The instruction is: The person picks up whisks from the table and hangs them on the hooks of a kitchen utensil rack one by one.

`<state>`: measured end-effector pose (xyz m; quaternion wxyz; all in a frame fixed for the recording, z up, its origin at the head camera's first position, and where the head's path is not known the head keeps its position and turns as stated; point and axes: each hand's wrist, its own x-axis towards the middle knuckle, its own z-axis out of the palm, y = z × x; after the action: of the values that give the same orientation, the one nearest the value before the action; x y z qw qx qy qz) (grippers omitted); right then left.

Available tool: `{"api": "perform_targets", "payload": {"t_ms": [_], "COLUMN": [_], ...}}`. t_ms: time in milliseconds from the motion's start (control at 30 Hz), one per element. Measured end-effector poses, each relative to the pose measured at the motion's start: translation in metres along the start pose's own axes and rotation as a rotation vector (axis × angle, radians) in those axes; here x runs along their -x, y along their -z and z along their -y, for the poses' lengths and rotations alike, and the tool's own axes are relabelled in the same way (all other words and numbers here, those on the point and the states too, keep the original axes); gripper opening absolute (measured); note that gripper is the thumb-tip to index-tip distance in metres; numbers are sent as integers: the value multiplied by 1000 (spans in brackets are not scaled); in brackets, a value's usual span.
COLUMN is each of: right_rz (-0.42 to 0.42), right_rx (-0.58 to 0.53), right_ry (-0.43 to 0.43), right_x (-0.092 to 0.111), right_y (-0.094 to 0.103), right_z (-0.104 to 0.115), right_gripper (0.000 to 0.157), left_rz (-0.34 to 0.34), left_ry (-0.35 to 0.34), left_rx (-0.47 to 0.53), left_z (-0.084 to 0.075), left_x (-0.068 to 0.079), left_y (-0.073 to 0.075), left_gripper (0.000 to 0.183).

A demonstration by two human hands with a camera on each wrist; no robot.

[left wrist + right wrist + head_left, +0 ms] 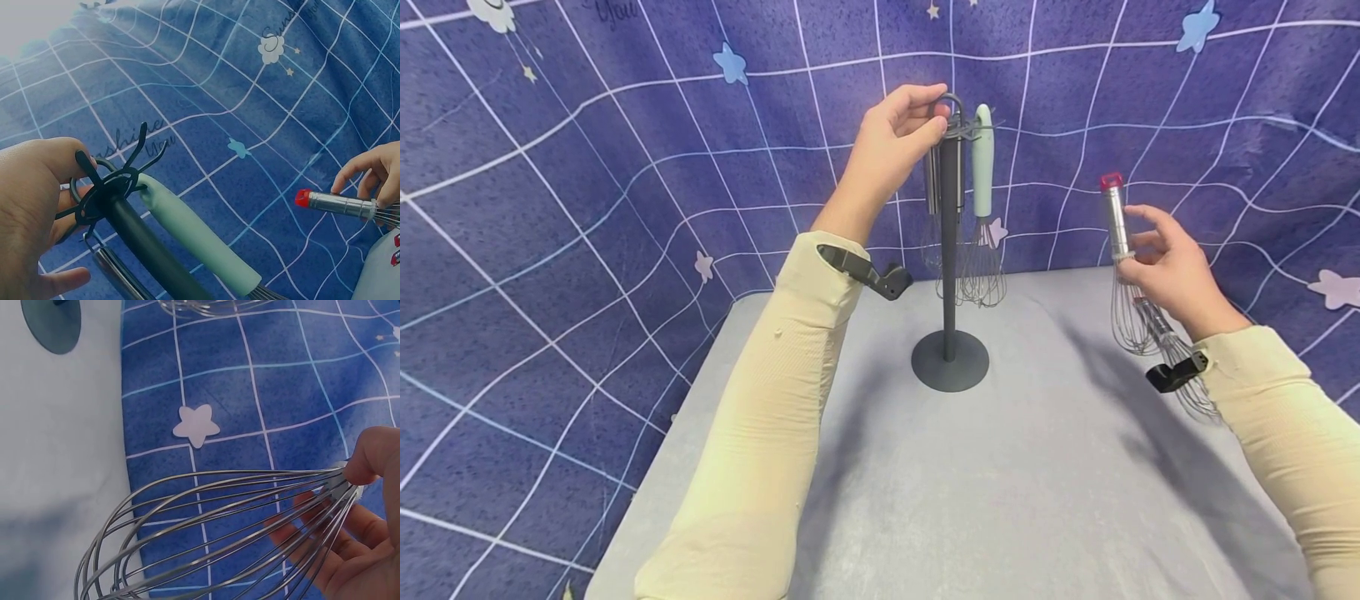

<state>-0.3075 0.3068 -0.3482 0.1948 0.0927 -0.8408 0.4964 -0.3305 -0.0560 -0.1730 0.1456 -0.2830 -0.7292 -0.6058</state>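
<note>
A dark grey utensil stand (950,275) with a round base rises from the table. My left hand (898,142) grips the top of it by the loop, beside the ring of hooks (115,187). From the hooks hang a whisk with a pale green handle (982,167) and at least one metal-handled whisk (122,272), partly hidden behind the post. Off to the right, my right hand (1172,262) pinches a whisk with a silver handle and red end (1116,221) near where its wires (206,519) begin. That whisk is held upright above the table, its wires downward.
Another whisk (1153,317) with a metal handle lies on the grey tabletop (1000,483) under my right wrist, partly covered by it. Behind and to the left hangs a blue grid-patterned cloth (625,167) with stars, close behind the stand.
</note>
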Motion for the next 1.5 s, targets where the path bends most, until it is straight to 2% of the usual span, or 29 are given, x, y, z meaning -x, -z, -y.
{"api": "perform_targets", "payload": {"t_ms": [333,667,967,1500], "right_rz": [-15,-37,-29,-30], "right_rx": [19,16,-31,-28], "right_ry": [48,94,103,131], "right_x": [-1,-3,-2,-3], "right_y": [-2,-4,-4,-6], "right_z": [11,20,32,44], "right_gripper": [80,78,80,79], "left_rz": [-3,-10,-12,-12], "left_ry": [14,-4,-3,6], "left_rx": [-6,-16,-10,-8], "left_z": [-2,1,1,0], "left_x": [2,-1,0,1], "left_y": [0,-1,-1,-1], "left_gripper": [36,37,37,37]}}
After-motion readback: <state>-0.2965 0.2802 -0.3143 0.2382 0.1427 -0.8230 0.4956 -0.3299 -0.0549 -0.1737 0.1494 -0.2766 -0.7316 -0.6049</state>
